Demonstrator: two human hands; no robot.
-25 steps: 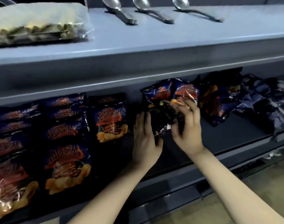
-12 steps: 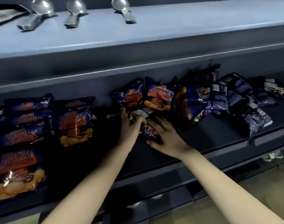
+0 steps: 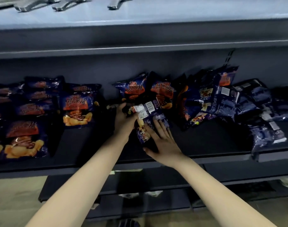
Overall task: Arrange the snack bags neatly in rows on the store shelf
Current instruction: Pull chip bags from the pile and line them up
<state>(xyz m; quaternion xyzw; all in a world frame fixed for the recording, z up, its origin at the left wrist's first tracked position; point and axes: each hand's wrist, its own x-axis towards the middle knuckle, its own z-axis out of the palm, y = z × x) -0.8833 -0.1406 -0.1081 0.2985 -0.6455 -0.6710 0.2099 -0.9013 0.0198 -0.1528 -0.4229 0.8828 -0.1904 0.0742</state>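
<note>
A dark blue snack bag [image 3: 147, 115] lies back side up, barcode showing, on the dark shelf [image 3: 197, 140]. My left hand [image 3: 124, 119] grips its left edge. My right hand [image 3: 163, 143] lies flat on its lower part, fingers spread. Behind it two bags [image 3: 135, 89] lean against the back wall, face out. Neat rows of the same bags [image 3: 33, 112] fill the shelf's left side. A loose heap of bags [image 3: 221, 102] sprawls to the right.
Metal spoon handles [image 3: 61, 5] lie on the blue-grey upper shelf [image 3: 156, 12]. One bag [image 3: 266, 138] hangs over the shelf's front edge at right. Lower shelves [image 3: 140, 185] and a beige floor [image 3: 14, 202] show below.
The bag went from held up in both hands to lying on the shelf, back side up. My right hand has flattened on it. The view has shifted right and closer.
</note>
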